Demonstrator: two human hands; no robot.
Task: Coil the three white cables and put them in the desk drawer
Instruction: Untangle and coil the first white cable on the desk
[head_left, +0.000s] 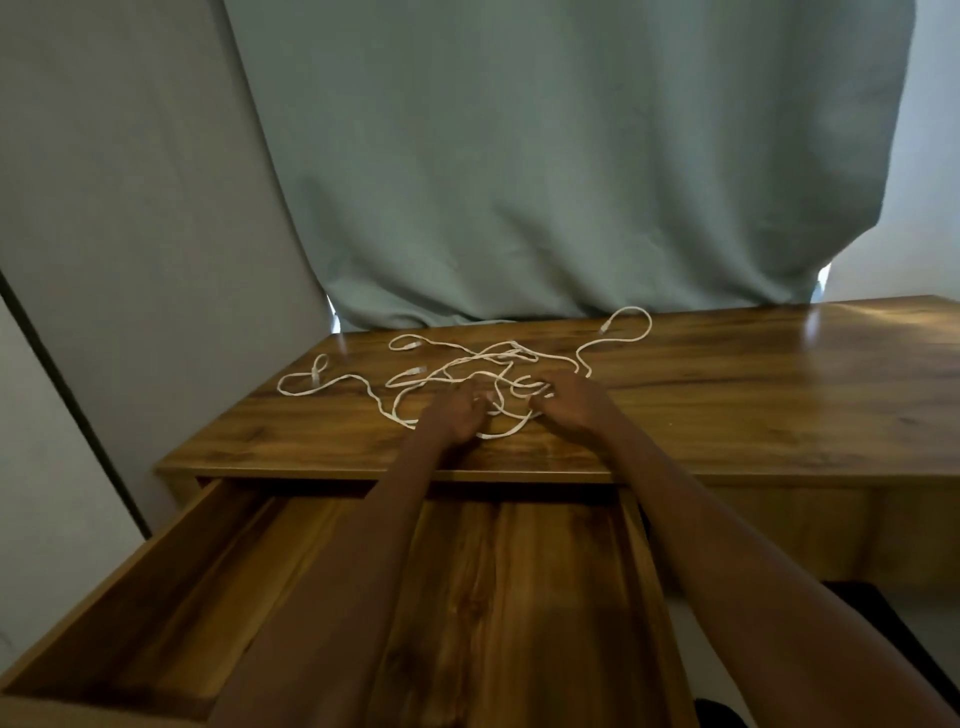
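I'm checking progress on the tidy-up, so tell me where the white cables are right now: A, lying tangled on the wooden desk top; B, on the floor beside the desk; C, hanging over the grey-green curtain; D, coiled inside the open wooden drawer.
A: the white cables sprawl in a loose tangle on the wooden desk top, with both hands at them, while the open wooden drawer shows only bare wood.

The white cables (483, 374) lie uncoiled in one loose tangle on the wooden desk (727, 395), loops crossing each other, plug ends trailing out left and toward the back. Below the front edge, the drawer (156, 571) stands pulled wide open, its wooden bottom showing.
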